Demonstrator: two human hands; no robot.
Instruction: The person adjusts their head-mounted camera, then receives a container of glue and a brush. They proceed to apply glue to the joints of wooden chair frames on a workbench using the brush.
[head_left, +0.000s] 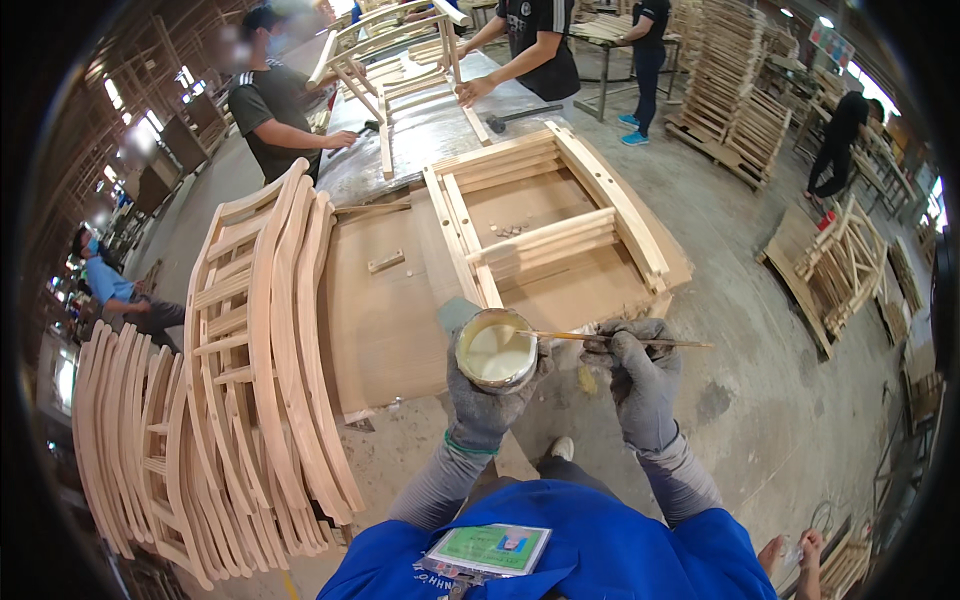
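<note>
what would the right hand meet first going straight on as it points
The right hand would probably meet the brown board ahead, though depth is unclear; it might pass above.

Glossy, smooth cream liquid (499, 357) in a metallic can (467, 372); matt cloth gloves (645, 390); smooth, matt wooden frames (262, 300) left; shiny tabletop (352, 172) far.
</note>
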